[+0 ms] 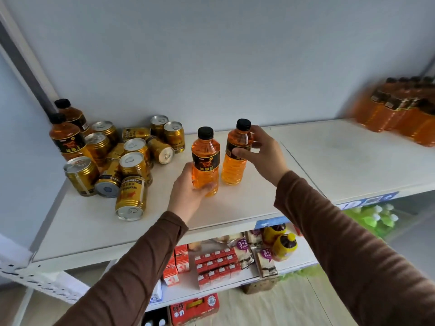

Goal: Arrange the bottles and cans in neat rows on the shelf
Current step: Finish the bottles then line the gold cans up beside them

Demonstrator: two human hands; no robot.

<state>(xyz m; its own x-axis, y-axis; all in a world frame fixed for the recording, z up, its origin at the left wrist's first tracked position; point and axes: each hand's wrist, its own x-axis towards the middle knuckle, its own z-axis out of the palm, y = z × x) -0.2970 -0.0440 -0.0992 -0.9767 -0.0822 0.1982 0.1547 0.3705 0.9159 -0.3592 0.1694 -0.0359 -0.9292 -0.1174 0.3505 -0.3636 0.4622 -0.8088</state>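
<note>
Two orange drink bottles with black caps stand upright side by side on the white shelf (235, 208). My left hand (188, 194) wraps the lower part of the left bottle (205, 158). My right hand (261, 154) grips the right bottle (235, 165) around its black label. At the shelf's left end lies a jumble of several gold cans (131, 165), some upright, some on their sides. Two more orange bottles (66, 137) stand behind the cans in the left corner.
A blurred group of orange bottles (400, 111) stands at the far right of the shelf. Bare shelf board lies between it and my hands. The lower shelf holds red cartons (214, 267), snack packs and yellow-capped bottles (282, 243). The wall is close behind.
</note>
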